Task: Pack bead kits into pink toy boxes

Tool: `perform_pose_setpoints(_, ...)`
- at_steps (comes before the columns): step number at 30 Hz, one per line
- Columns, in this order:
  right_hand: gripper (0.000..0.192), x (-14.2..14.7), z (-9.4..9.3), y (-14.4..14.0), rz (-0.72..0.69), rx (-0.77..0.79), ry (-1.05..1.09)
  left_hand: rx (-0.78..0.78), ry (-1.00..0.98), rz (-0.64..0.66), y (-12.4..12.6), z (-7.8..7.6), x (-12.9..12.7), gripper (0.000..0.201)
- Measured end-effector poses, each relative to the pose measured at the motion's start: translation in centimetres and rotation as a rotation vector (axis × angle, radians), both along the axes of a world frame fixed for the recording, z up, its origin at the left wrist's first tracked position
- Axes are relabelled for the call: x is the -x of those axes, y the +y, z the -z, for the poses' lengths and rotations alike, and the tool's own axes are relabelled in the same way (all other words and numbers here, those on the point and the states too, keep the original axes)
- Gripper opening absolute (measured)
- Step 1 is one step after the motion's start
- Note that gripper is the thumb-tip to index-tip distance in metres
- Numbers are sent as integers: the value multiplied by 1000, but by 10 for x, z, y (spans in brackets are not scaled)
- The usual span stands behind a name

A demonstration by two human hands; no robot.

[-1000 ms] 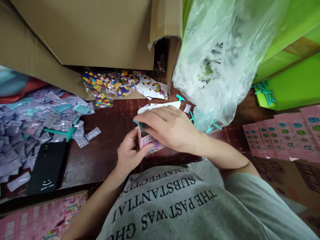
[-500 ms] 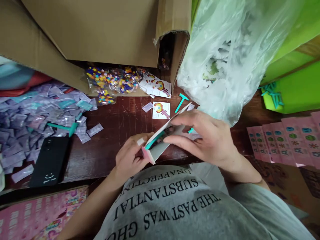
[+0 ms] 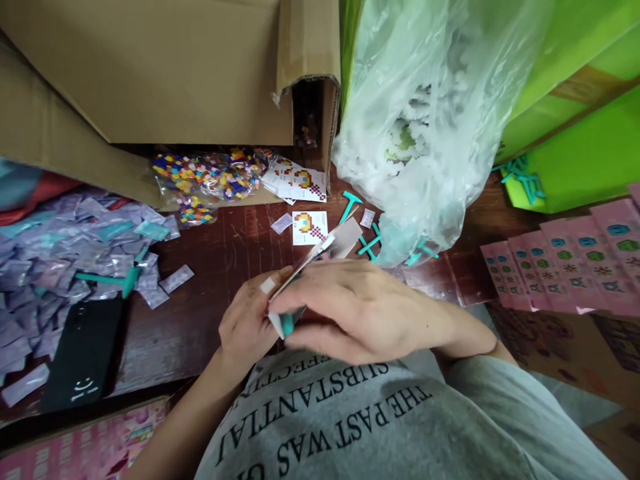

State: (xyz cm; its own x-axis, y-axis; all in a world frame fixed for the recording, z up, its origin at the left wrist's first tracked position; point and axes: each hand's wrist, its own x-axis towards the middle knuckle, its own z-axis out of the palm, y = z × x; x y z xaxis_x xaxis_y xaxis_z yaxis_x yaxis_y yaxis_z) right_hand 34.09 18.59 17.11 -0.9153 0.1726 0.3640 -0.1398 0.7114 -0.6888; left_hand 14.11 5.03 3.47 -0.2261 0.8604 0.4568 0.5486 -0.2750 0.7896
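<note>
hands [image 3: 353, 305] on open box [image 3: 347, 239], teal piece [image 3: 287, 325] inside, bagged blocks [image 3: 200, 175] beyond

The right hand [image 3: 350, 307] covers most of the small carton [image 3: 346, 239], so its contents are largely out of sight; a blurred teal end [image 3: 287, 325] shows by the thumb, perhaps part of a T-shaped tool. Some fingers of the left hand [image 3: 245, 317] are hidden behind the carton. The plastic bag [image 3: 425, 193] overlaps some teal tools [image 3: 423, 252] on the table [image 3: 200, 233], and its top leaves the frame. Purple sachets [image 3: 30, 273] and pink packages [image 3: 565, 260] are cut by the left and right edges. Small print on the cards [image 3: 310, 227] is illegible.
</note>
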Motion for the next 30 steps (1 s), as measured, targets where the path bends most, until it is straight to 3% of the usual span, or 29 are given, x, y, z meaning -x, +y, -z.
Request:
perform_pose_setpoints(3,25,1,5,-2,14,90,35,-151,132,28,7,-1,-2,28)
perform_pose_setpoints(6,29,-6,12,0,109,180,71,-167,222,-21,10,-6,-5,32)
perform_pose_setpoints(9,32,-19,18,9,294,207,157,-122,210,-106,6,-10,-5,51)
perform_pose_setpoints(13,16,-28,19,15,549,28,380,-39,154,-246,-1,-10,-1,56)
perform_pose_setpoints(17,20,-25,24,14,512,-180,316,-34,6,-281,1,-5,0,50)
perform_pose_setpoints(20,18,-24,35,23,559,-344,215,12,-84,-278,2,-1,3,50)
perform_pose_setpoints(23,22,-26,46,39,498,-372,148,63,-150,-233,1,4,6,54)
perform_pose_setpoints(27,47,-29,65,55,394,-199,123,33,-299,-201,5,12,7,71)
perform_pose_setpoints(30,80,-30,92,55,425,158,124,-9,-342,-206,12,22,5,87)
